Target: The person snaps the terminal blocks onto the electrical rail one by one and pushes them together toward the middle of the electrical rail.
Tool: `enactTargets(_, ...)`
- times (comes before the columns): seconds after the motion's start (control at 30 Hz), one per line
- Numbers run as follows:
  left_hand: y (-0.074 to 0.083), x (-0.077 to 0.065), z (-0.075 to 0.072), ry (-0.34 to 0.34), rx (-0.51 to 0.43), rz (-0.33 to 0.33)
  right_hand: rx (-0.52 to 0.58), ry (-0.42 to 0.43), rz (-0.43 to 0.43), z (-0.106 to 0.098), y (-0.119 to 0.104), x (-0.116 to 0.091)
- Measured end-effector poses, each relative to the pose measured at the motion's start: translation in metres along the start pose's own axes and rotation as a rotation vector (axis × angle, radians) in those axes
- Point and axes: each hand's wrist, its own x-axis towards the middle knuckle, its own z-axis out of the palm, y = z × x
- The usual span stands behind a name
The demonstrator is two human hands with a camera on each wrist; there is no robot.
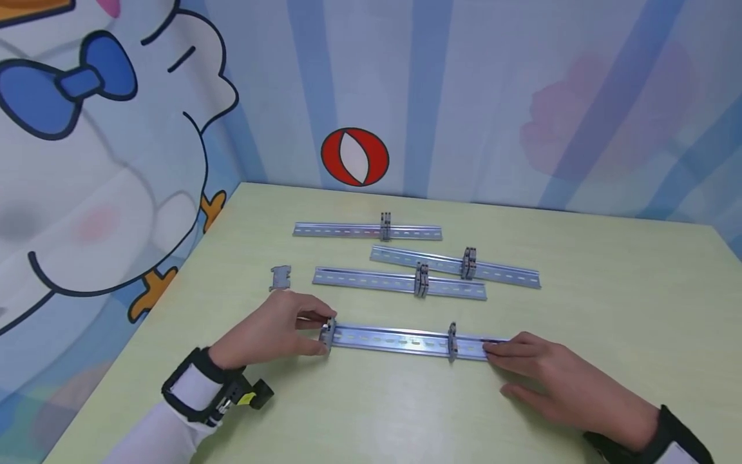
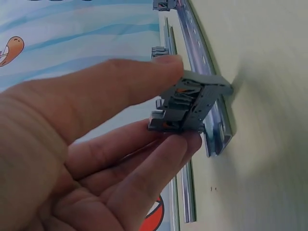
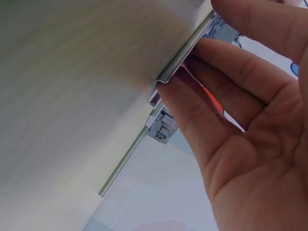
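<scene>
My left hand (image 1: 278, 328) pinches a grey DIN-rail terminal block (image 2: 190, 103) between thumb and fingers. That block is right at the left end of the nearest metal DIN rail (image 1: 382, 338), and in the left wrist view it overlaps the rail's end. Another thin terminal block (image 1: 452, 343) stands upright on the same rail, right of its middle. On the rail's right end rest the fairly straight fingers of my right hand (image 1: 551, 377), with the thumb apart from it in the head view. The right wrist view shows fingertips against the rail's edge (image 3: 185, 53).
Behind lie three more slotted DIN rails, the farthest (image 1: 336, 230), a slanted one (image 1: 400, 255) and a closer one (image 1: 359, 278), each bearing upright terminal blocks. A loose grey block (image 1: 281, 277) lies beyond my left hand. Printed walls (image 1: 481, 129) border the pale table (image 1: 406, 412).
</scene>
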Motion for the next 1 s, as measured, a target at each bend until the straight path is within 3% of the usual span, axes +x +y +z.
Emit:
enactTargets(0.3,0.001,0.002,0.001,0.013,-0.062,-0.059,0.0,0.028,-0.027,-0.001,-0.001,0.0)
enactTargets(0.7,0.007,0.015,-0.007,-0.022,0.108,0.048,-0.006,0.022,0.004,-0.004,0.0,-0.002)
enactTargets(0.8,0.007,0.017,-0.005,-0.029,0.115,0.036,0.0,0.016,0.012,-0.003,0.001,-0.003)
enactTargets(1.0,0.006,0.006,0.0,-0.023,0.145,0.003,0.007,-0.012,0.036,0.0,-0.001,-0.002)
